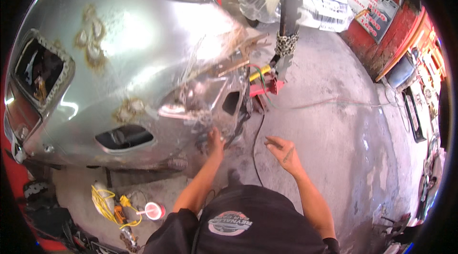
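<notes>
A bare-metal car body (138, 48) fills the left and upper middle, with brown scorched patches around rough weld spots. My left hand (216, 142) reaches up to its lower corner, below the lamp recess (193, 94). The fingers there look stretched out against the metal, partly lost in shade, with nothing visible in them. To the right, apart from the body, my right hand (281, 153) hangs over the floor. Its thumb and fingers are drawn together toward the car; anything between them is too small to make out.
A dark post (288, 1) wrapped with chain (286, 44) stands beyond the corner, near a red stand (267, 87). A black cable (257, 153) and a thin hose (329, 102) cross the floor. At lower left lie an orange power tool (120, 215) and a red-and-white tub (153, 211).
</notes>
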`<action>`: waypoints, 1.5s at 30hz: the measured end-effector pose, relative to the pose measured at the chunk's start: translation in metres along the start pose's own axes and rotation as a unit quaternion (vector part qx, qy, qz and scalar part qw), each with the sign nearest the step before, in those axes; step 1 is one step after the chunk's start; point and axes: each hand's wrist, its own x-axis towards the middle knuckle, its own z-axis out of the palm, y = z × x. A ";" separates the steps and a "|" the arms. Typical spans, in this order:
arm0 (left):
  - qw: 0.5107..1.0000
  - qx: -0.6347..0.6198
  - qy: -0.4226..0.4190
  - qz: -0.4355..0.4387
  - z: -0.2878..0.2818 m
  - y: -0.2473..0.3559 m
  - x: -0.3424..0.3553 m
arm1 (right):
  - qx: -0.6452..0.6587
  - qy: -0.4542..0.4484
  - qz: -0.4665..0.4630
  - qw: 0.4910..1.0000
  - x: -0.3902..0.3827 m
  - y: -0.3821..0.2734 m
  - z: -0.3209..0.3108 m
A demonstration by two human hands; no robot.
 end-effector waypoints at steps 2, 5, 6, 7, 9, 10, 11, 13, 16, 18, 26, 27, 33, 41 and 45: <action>0.999 -0.037 0.017 0.013 -0.003 -0.008 -0.002 | 0.017 0.018 -0.043 0.999 0.034 -0.029 -0.008; 0.997 -0.055 -0.032 0.048 -0.026 -0.027 0.008 | 0.044 0.032 -0.105 0.993 0.091 -0.067 -0.019; 0.995 -0.071 -0.043 0.060 -0.041 -0.044 0.022 | 0.054 0.026 -0.127 0.990 0.110 -0.080 -0.022; 0.992 -0.087 -0.057 0.074 -0.049 -0.058 0.033 | 0.054 0.039 -0.150 0.986 0.130 -0.093 -0.025; 0.990 -0.054 -0.085 0.095 -0.055 -0.070 0.039 | 0.052 0.063 -0.199 0.977 0.168 -0.117 -0.033; 0.989 -0.037 -0.095 0.107 -0.056 -0.073 0.042 | 0.049 0.062 -0.213 0.974 0.187 -0.130 -0.035; 0.992 -0.045 -0.063 0.104 -0.049 -0.071 0.044 | 0.043 0.067 -0.227 0.971 0.205 -0.140 -0.039; 0.990 -0.085 0.014 0.109 -0.034 -0.067 0.038 | 0.037 0.036 -0.250 0.967 0.237 -0.147 -0.042; 0.952 -0.223 0.140 0.157 -0.010 -0.070 0.041 | 0.043 -0.027 -0.334 0.941 0.284 -0.140 -0.036; 0.933 -0.231 0.195 0.195 0.038 -0.044 0.040 | 0.081 -0.086 -0.306 0.945 0.300 -0.138 -0.046; 0.833 -0.109 0.429 0.333 0.088 -0.027 0.056 | 0.169 -0.217 -0.408 0.870 0.345 -0.134 -0.054; 0.825 -0.033 0.471 0.311 0.074 -0.030 0.066 | 0.159 -0.210 -0.438 0.860 0.346 -0.136 -0.055; 0.788 0.053 0.507 0.344 0.056 -0.045 0.089 | 0.170 -0.234 -0.520 0.803 0.362 -0.132 -0.059; 0.796 -0.203 0.447 0.353 0.119 0.005 0.074 | 0.209 -0.245 -0.557 0.766 0.381 -0.129 -0.053; 0.783 -0.248 0.464 0.330 0.137 0.016 0.065 | 0.223 -0.249 -0.560 0.758 0.383 -0.128 -0.050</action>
